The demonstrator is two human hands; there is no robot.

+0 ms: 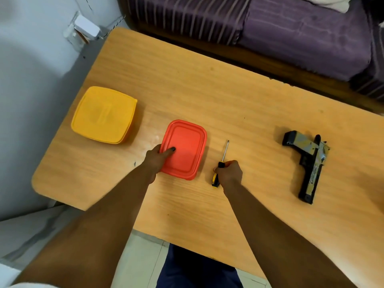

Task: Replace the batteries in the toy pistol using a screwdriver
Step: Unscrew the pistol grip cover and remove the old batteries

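Observation:
A black and camouflage-patterned toy pistol (307,164) lies flat at the right of the wooden table (239,96), apart from both hands. A screwdriver (222,157) with a yellow and black handle lies near the table's middle, its tip pointing away from me. My right hand (229,173) grips its handle. A red lidded container (186,148) sits left of the screwdriver. My left hand (158,159) holds its near-left corner, thumb on the lid and fingers round the edge.
A yellow lidded container (104,115) stands at the table's left. A purple striped sofa (291,32) runs along the far edge. A grey wall with a white socket (86,27) is at the left. Bare tabletop lies between screwdriver and pistol.

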